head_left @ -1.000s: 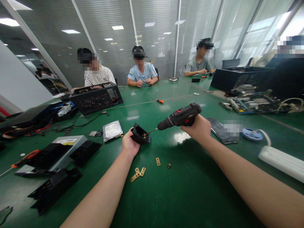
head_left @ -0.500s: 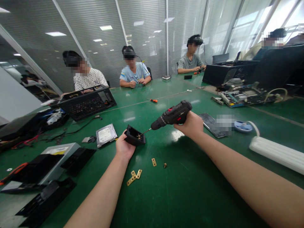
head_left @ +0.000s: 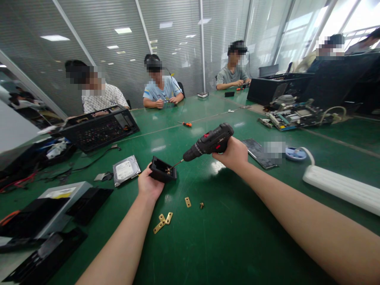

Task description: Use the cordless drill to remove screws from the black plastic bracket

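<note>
My left hand (head_left: 149, 185) is closed round a small open black box (head_left: 162, 174), tilted toward me, with brass-coloured parts inside. A black cordless drill (head_left: 208, 143) is gripped in my right hand (head_left: 234, 155). Its long thin bit reaches down to the brass parts at the box's right end; whether the tip sits in a screw is too small to tell. On the table in front of the box lie several brass plates (head_left: 168, 218) with holes, one brass plate (head_left: 188, 202) apart from them, and a brass screw (head_left: 202, 205).
Left of the box are a hard drive (head_left: 126, 170), an open metal-cased unit (head_left: 63, 198) and black computer casing (head_left: 101, 128). An orange screwdriver (head_left: 187, 124) lies beyond the drill. At right are a dark flat panel (head_left: 259, 153) and a white power strip (head_left: 338, 190). Several people sit across the table.
The whole view has shifted slightly, so everything appears further left. My hands keep the same hold on the box and drill, and the bit remains at the box's right end.
</note>
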Action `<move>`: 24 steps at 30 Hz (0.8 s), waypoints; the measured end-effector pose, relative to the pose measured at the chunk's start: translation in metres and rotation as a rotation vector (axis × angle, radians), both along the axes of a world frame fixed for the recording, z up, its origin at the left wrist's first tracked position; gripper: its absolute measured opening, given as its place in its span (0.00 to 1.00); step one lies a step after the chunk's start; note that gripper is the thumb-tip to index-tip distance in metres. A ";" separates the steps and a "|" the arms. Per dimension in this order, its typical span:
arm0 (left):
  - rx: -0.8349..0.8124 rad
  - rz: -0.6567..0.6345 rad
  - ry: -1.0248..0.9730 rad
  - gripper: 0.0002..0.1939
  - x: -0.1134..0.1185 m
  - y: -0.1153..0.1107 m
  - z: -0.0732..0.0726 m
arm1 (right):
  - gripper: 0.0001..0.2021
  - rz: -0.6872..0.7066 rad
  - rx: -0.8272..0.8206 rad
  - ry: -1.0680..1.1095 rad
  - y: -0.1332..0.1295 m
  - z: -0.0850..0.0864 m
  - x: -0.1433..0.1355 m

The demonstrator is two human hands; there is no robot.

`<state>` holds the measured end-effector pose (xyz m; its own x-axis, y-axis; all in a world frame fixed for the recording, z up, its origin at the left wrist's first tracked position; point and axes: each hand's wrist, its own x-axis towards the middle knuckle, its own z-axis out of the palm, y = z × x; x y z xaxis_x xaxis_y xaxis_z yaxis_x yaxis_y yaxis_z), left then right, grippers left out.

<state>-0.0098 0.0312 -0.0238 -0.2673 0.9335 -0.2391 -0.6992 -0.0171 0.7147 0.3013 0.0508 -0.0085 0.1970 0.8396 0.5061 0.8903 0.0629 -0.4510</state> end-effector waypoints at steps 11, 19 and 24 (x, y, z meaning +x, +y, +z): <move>0.028 -0.014 0.025 0.11 -0.001 0.000 -0.002 | 0.17 -0.010 0.002 -0.001 0.000 -0.001 0.001; 0.012 0.012 -0.013 0.09 -0.001 0.002 -0.002 | 0.18 -0.008 0.012 -0.009 0.001 -0.002 0.000; -0.003 -0.005 -0.017 0.10 -0.002 0.001 -0.001 | 0.17 -0.009 0.009 -0.013 0.000 -0.002 0.000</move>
<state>-0.0113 0.0327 -0.0251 -0.2585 0.9341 -0.2464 -0.7114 -0.0115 0.7027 0.3014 0.0510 -0.0105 0.1977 0.8334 0.5161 0.8965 0.0593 -0.4391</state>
